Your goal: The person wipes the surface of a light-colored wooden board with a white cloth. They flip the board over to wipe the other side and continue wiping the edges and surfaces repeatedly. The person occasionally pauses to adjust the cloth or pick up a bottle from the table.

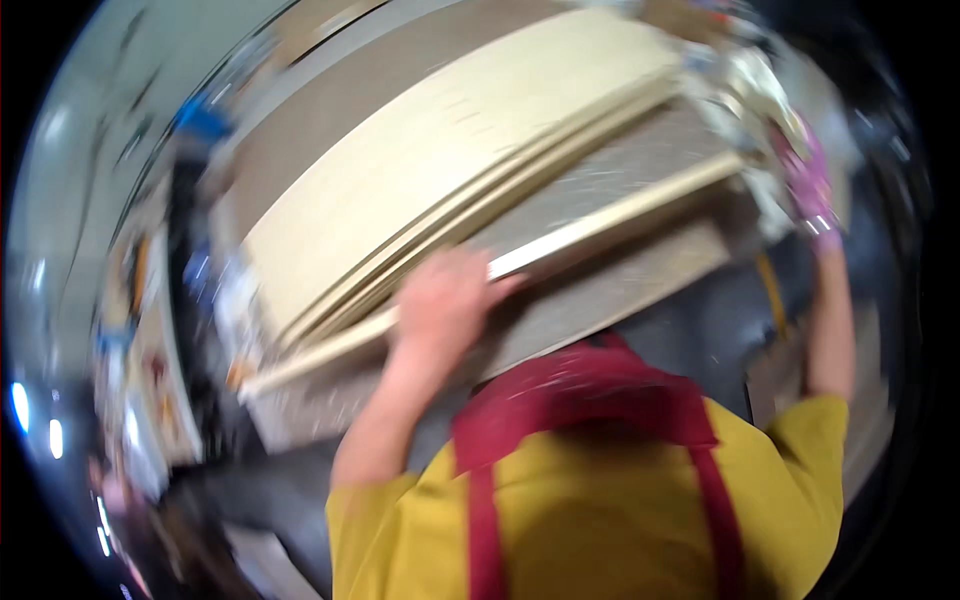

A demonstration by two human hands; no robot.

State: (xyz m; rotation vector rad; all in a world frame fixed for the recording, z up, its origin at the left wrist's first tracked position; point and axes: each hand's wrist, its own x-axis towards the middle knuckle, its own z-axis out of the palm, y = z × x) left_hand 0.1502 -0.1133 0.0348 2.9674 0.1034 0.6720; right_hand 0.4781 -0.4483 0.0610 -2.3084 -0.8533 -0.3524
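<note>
Bare left hand (445,298) clasping long narrow pale-wood strip (620,214) near front edge of grey-brown counter (600,294), seemingly steadying it. Flat pale-wood panels (450,140) stacked behind, likely for stability. Pink-gloved right hand (808,180) beside whitish crumpled bundle (757,85), right end; blurred, can't tell grip.

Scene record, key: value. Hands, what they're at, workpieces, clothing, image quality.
left hand: bare, gripping narrow pale board
right hand: in pink, beside whitish material; grip unclear
narrow pale board: long, slanting up to the right
panel stack: pale, flat, layered; beyond the board
clothing: yellow shirt, dark red apron
image quality: motion-blurred
</note>
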